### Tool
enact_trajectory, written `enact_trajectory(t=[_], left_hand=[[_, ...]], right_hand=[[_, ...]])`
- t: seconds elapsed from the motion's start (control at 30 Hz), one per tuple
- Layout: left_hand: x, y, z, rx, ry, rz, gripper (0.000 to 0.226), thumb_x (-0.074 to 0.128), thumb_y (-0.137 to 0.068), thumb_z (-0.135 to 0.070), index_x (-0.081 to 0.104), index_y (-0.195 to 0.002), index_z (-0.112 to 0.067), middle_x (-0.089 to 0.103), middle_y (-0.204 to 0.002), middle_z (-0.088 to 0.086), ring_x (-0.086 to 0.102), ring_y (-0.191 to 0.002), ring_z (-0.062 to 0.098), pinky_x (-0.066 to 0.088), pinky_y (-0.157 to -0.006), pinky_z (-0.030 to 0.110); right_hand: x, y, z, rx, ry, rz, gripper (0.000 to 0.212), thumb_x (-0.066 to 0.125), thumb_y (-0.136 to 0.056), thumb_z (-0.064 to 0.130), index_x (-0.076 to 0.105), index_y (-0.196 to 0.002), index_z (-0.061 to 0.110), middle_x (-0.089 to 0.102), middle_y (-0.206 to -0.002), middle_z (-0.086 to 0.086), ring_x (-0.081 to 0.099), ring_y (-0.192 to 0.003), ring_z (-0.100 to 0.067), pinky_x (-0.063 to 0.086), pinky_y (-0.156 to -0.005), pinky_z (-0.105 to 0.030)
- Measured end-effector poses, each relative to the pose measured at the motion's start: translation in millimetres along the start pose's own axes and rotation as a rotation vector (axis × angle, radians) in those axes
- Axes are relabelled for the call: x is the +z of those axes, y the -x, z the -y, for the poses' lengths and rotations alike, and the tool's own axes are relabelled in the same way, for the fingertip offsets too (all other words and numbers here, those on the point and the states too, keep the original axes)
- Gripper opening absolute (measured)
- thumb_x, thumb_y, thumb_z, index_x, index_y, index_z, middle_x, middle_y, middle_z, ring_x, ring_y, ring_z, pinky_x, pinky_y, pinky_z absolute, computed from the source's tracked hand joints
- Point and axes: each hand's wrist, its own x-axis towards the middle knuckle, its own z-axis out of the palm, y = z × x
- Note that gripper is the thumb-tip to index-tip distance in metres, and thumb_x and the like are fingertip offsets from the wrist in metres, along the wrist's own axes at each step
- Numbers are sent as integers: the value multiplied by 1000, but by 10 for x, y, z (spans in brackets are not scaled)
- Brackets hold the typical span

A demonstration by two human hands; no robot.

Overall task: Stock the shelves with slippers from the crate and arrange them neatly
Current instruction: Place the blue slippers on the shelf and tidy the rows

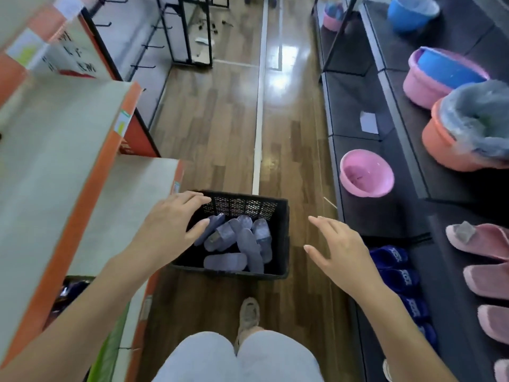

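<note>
Black plastic mesh crate (pixel 242 206) of grey-blue slippers (pixel 249 241), lower centre.
Left hand (pixel 170 219): fingers spread over the left rim, holding nothing; right hand (pixel 338 249): fingers wide, empty, beside it.

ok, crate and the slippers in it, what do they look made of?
Crate: looks like rigid black moulded plastic, matte, given its perforated lattice wall. Slippers: grey-blue, smooth moulded slides, probably foam or rubber; faint sheen, no fabric pile visible.
</note>
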Motion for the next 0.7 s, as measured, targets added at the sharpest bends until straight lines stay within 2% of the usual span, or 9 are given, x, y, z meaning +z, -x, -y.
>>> enact_trajectory(t=[0.17, 0.27, 0.37, 0.53, 0.6, 0.7], left_hand=[[250, -250, 83, -99, -9, 59, 54, 38, -84, -47, 59, -120, -13, 62, -118, 3, 58, -107, 26, 44, -87, 37], [455, -393, 226, -118, -4, 101, 57, 34, -84, -50, 59, -120, -14, 63, -117, 2, 59, -105, 25, 46, -84, 38], [711, -577, 423, -137, 6, 128, 52, 39, -85, -47, 60, -119, -13, 64, -115, 2, 61, -102, 26, 47, -84, 39], [1344, -898, 838, -122, 48, 191, 60, 31, -83, -52, 60, -119, -14, 63, -115, 2, 62, -99, 26, 49, -79, 39], [1671, -1034, 1010, -137, 77, 220, 50, 41, -89, -48, 57, -122, -15, 61, -119, 1, 59, -104, 25, 48, -83, 38], [2238, -1186, 1236, -185, 155, 268, 39, 55, -92, -31, 52, -128, -16, 56, -126, 1, 55, -111, 23, 44, -87, 36]], right_hand=[[128, -494, -172, -71, 44, 92, 56, 55, -90, 39, 37, -141, 25, 41, -143, 4, 35, -134, -13, 27, -109, -30], [304, -744, -229, -89, 39, 151, 56, 52, -91, 40, 34, -142, 27, 38, -145, 6, 31, -135, -11, 24, -110, -27], [572, -983, -295, -81, 24, 197, 55, 51, -91, 40, 33, -142, 26, 37, -145, 6, 30, -135, -10, 24, -109, -26], [1201, -1339, -440, -5, -30, 230, 53, 51, -91, 37, 35, -141, 25, 40, -143, 6, 33, -133, -10, 27, -108, -27], [1503, -1471, -514, 40, -60, 232, 52, 52, -92, 35, 37, -141, 24, 41, -143, 5, 35, -132, -12, 29, -107, -28], [2018, -1641, -638, 81, -86, 254, 51, 51, -92, 33, 38, -140, 21, 43, -140, 4, 37, -130, -13, 31, -105, -28]])
